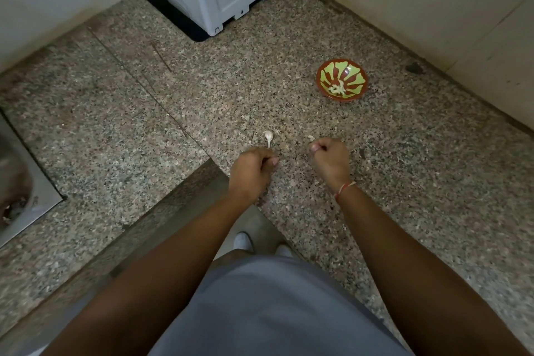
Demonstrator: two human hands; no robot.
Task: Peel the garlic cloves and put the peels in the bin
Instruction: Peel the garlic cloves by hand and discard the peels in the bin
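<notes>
We're standing at a speckled stone counter, both arms stretched out over it. Left hand has its fingers curled in, thumb tip showing — can't tell if it's pinching anything. Right hand is balled up too, a red thread on the wrist; it may be holding a bit of peel, but that's hidden.

The clove sits just past the left hand's knuckles, so the left is nearer. It's pale, papery, teardrop shaped — fat end away from us, thin tail pointing back at the hand. A small peel scrap lies just beyond the right hand.

Further out to the right, a glossy red-and-green bowl with pale garlic bits inside. No bin in sight.
</notes>
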